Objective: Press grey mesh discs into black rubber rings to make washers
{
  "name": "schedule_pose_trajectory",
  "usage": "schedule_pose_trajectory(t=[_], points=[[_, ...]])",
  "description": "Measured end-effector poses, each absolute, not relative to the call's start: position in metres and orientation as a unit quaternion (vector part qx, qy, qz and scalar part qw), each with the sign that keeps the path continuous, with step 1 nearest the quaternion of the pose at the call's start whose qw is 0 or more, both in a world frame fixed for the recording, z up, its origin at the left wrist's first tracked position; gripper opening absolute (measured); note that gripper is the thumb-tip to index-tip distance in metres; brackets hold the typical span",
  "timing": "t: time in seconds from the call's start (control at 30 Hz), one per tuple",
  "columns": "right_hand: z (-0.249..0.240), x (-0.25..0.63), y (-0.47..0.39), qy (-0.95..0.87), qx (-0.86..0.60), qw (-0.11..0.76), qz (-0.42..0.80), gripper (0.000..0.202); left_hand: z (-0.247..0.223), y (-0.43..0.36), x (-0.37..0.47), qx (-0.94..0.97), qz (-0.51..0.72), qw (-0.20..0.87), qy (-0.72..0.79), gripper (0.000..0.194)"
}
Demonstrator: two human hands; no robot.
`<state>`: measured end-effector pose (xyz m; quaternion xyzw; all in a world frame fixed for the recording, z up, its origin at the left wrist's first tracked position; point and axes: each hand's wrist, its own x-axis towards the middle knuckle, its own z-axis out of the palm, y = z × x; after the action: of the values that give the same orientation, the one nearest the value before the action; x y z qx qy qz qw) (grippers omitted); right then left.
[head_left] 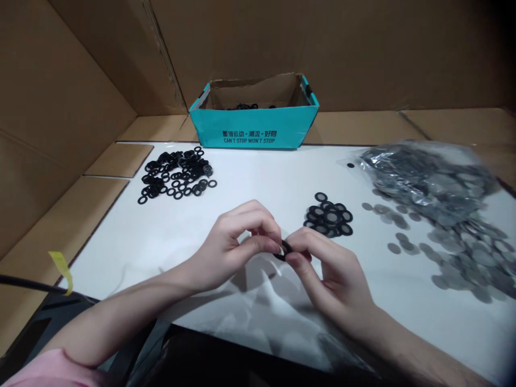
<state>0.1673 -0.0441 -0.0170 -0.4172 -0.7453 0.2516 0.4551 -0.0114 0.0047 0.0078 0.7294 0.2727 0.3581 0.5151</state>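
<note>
In front of me, a black rubber ring [279, 257] is pinched between both hands. My left hand [234, 239] closes its thumb and fingertips on the ring's left side. On the right side, the thumb and forefinger of my right hand [332, 266] grip it. Fingertips cover much of the ring, so I cannot tell whether a disc sits inside. Just beyond my right hand lies a small heap of black rings with grey discs in them [331, 216]. Loose black rings [181, 174] form a pile at the far left.
A teal cardboard box [253, 128] with black rings inside stands at the back. To the right, a clear plastic bag [427, 172] full of grey discs lies near loose grey discs [479, 252]. Cardboard walls [322, 54] enclose the white tabletop [133, 231]. Yellow tape [61, 266] hangs at left.
</note>
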Motion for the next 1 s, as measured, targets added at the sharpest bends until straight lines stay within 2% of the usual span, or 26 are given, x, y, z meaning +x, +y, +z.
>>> schedule_pose_trajectory(t=[0.33,0.6,0.87,1.0], points=[[-0.0156,0.1682,-0.0422,-0.74,-0.431,0.456,0.242,0.018,0.0021,0.0019,-0.0103,0.666,0.366,0.579,0.296,0.009],[-0.0179,0.1686,-0.0424,-0.728,-0.429,0.461,0.27,0.016,0.004,0.0025,-0.0104,0.73,0.424,0.465,0.267,0.002],[-0.0176,0.1684,-0.0435,-0.716,-0.432,0.466,0.289,0.018,0.0005,0.0035,-0.0091,0.747,0.436,0.428,0.263,0.003],[-0.0165,0.1687,-0.0439,-0.72,-0.434,0.466,0.277,0.018,0.0011,0.0033,-0.0097,0.737,0.415,0.458,0.274,0.013]])
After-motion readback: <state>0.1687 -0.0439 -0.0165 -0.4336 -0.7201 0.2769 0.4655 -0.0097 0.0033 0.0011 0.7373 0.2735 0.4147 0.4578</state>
